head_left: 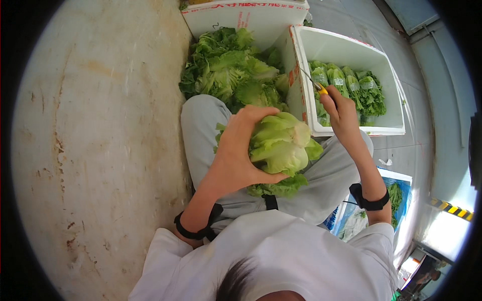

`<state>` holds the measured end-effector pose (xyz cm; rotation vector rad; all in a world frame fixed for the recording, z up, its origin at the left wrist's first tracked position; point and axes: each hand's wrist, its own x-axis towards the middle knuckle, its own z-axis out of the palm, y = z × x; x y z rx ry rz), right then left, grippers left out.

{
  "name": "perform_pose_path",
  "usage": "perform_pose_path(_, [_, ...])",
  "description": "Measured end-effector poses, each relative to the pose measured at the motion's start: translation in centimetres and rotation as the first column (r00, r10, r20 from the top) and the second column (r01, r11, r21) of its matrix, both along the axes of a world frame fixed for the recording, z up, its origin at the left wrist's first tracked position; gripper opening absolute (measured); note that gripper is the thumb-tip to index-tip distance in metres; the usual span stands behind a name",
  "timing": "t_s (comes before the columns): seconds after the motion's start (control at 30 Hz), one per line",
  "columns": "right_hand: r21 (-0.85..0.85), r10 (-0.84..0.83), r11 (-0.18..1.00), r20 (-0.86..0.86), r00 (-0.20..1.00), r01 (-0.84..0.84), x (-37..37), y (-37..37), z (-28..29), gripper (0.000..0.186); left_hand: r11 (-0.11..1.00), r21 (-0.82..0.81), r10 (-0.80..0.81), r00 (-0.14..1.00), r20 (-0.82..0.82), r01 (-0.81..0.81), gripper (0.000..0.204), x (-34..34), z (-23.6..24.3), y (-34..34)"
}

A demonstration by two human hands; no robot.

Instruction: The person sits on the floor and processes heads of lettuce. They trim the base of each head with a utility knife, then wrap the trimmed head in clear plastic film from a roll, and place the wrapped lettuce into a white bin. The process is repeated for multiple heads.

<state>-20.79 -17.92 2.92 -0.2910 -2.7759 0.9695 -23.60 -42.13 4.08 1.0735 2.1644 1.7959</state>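
Observation:
My left hand [233,150] is wrapped round a pale green lettuce head [281,143] over my lap, its cut stem end facing right. Above and right of it, my right hand [339,108] grips a knife [321,89] with a yellow and dark handle, its thin blade pointing up-left, apart from the lettuce. Beyond my knees, loose lettuce [226,65] is piled by a foam box [246,17]. At its right, a white foam box [394,100] holds several bagged green heads [351,85].
A stained pale surface [90,140] spans the left. Grey tiled floor [361,27] runs behind the boxes. A blue-lined box [394,203] with greens is by my right elbow. A pale wall [444,115] and yellow-black striped tape [449,208] are at the right, with a small figure [429,276] low down.

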Motion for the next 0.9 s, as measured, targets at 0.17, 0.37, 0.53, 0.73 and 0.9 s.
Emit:
perform_pose_path(0.17, [0.117, 0.224, 0.973, -0.268, 0.937, -0.2, 2.3, -0.6, 2.9, 0.037, 0.989, -0.062, 0.131, 0.988, -0.078, -0.136, 0.08, -0.5, -0.6, -0.2])
perform_pose_path(0.37, [0.324, 0.372, 0.905, -0.291, 0.881, -0.275, 3.5, -2.6, 4.2, 0.048, 0.942, -0.137, 0.268, 0.933, -0.241, -0.306, 0.085, -0.5, -0.6, 0.2])
perform_pose_path(0.53, [0.343, 0.341, 0.911, -0.306, 0.889, -0.231, 3.5, -3.1, 3.6, 0.049, 0.915, -0.159, 0.309, 0.899, -0.312, -0.37, 0.085, -0.3, -0.3, 0.0])
perform_pose_path(0.73, [0.304, 0.196, 0.946, -0.274, 0.942, -0.109, 4.0, -5.4, 3.2, 0.049, 0.894, -0.089, 0.384, 0.852, -0.356, -0.44, 0.084, -0.6, -0.4, 0.6])
perform_pose_path(0.9, [0.282, 0.066, 0.959, -0.206, 0.976, -0.005, 3.9, -7.0, 3.3, 0.046, 0.844, -0.08, 0.44, 0.769, -0.463, -0.53, 0.082, -0.4, -1.0, 1.0])
